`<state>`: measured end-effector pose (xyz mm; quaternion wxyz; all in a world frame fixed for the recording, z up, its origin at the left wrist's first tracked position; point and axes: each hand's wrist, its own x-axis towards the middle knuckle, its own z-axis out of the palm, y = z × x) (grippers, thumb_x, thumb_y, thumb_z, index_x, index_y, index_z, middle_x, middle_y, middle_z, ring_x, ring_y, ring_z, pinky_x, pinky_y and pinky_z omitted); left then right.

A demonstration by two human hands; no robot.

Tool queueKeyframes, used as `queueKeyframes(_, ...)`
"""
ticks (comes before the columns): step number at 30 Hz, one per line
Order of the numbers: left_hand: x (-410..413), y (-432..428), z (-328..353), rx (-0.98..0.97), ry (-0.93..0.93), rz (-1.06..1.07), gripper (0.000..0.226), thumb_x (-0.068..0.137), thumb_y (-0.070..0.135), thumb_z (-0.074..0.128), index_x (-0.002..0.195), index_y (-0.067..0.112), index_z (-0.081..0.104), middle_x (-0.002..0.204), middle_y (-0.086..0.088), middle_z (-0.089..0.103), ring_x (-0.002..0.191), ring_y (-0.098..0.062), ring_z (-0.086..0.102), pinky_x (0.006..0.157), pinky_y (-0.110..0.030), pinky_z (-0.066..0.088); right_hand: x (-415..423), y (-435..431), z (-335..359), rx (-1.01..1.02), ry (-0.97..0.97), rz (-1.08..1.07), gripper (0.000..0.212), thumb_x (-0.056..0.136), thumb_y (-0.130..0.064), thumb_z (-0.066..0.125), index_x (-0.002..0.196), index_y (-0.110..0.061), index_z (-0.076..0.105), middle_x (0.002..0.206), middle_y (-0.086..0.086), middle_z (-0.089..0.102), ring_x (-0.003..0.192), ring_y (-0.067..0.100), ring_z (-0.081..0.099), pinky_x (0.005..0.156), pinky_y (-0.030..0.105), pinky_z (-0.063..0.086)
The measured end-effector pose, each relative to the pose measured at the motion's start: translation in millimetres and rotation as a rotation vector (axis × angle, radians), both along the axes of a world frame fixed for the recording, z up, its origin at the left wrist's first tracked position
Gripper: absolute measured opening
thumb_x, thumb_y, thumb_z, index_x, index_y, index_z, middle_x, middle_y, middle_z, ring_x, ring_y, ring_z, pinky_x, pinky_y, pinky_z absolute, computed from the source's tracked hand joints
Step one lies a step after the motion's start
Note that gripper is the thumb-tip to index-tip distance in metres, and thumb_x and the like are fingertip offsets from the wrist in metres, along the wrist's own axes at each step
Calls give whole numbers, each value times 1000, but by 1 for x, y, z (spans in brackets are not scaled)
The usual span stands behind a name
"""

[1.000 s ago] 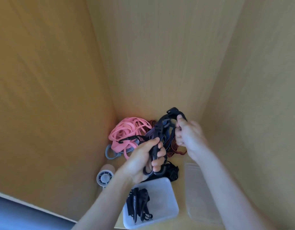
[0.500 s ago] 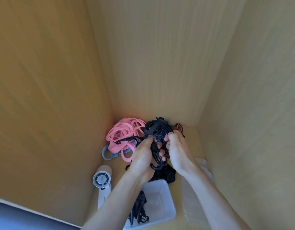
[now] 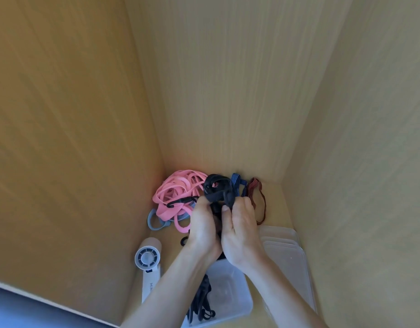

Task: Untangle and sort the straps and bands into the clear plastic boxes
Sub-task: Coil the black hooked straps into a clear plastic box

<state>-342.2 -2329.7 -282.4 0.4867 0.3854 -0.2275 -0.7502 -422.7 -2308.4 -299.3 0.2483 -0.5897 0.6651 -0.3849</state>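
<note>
Watching through the head camera, I saw both hands raised close together over the floor of a wooden compartment, working at a knotted black strap bundle (image 3: 216, 189). The left hand (image 3: 203, 229) had its fingers curled round the lower left part of the bundle, and the right hand (image 3: 240, 233) pinched the right side of it, the thumb pressed against a black loop; neither hand was spread wide. The bundle sat above the fingertips, in front of the back corner. Behind and to the left of it lay a heap of pink bands (image 3: 174, 192) with a black hook (image 3: 180, 201) resting across them, and a grey band (image 3: 154, 221) poked out from under the heap's lower edge. A blue striped strap (image 3: 236, 183) and a red striped strap (image 3: 258, 197) trailed out to the right of the bundle, near the back wall. Below the wrists stood a clear plastic box (image 3: 248, 301) holding a few black straps (image 3: 200, 301). To its right, against the side wall, I saw a stack of clear boxes (image 3: 289, 254); I could not tell what, if anything, was in them. A white handheld fan (image 3: 148, 259) lay by the left wall, its round grille facing up.
</note>
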Motion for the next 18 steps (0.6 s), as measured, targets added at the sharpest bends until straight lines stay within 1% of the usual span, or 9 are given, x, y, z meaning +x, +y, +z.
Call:
queueKeyframes(2,2,1,0,-48,55,-3,27,77,20,48,97,5,59,93,-16,58,91,-30,60,86,-40,50,0,0,0,-8,19,0,48,88,-47,18,100,-13,50,102,1,46,97,20,48,89,46,46)
queueKeyframes(3,3,1,-3,-86,67,-11,33,68,16,51,100,6,55,94,-15,53,91,-31,56,84,-41,50,0,-1,0,-7,21,0,48,88,-46,18,102,-13,51,103,1,46,98,19,48,89,45,47)
queueKeyframes(5,4,0,-5,-132,50,-36,41,64,9,52,105,6,52,94,-15,52,92,-31,57,81,-41,53,2,-1,0,-8,29,4,48,89,-43,19,107,-14,52,105,-1,47,100,17,48,89,43,47)
queueKeyframes(7,4,-2,-6,-158,-27,-48,45,71,7,62,115,0,54,99,-22,63,100,-31,67,86,-41,56,3,-1,1,-34,63,11,48,91,-43,18,112,-19,54,107,-4,48,102,13,47,90,41,47)
queueKeyframes(9,4,-2,-5,-165,-108,-55,53,78,11,72,126,-1,53,113,-24,68,109,-33,69,90,-42,57,4,0,2,-47,124,28,44,93,-39,20,115,-23,55,108,-8,45,102,11,45,91,38,46)
queueKeyframes(10,5,-2,-3,-162,-130,-57,51,82,12,73,127,-2,54,114,-24,69,109,-34,69,88,-41,58,5,1,3,-41,148,35,39,95,-36,23,116,-23,54,109,-9,43,102,11,44,92,38,46)
queueKeyframes(12,7,-2,-1,-155,-149,-63,36,93,13,68,123,-4,57,106,-22,71,105,-32,71,83,-36,58,4,4,4,-43,214,50,32,99,-31,28,121,-22,50,111,-9,40,105,13,44,95,39,45)
queueKeyframes(15,15,-5,1,-115,-166,-46,15,99,11,60,110,2,63,95,-16,73,94,-28,73,79,-35,57,-2,9,10,0,336,188,39,98,-39,27,127,-20,45,126,-7,38,116,15,42,102,39,41)
queueKeyframes(18,23,-11,-3,-106,-237,-25,11,98,6,57,107,4,62,83,-13,71,79,-26,71,70,-37,57,-15,13,20,66,297,354,39,96,-36,49,132,-22,46,137,-14,32,128,10,36,109,31,38)
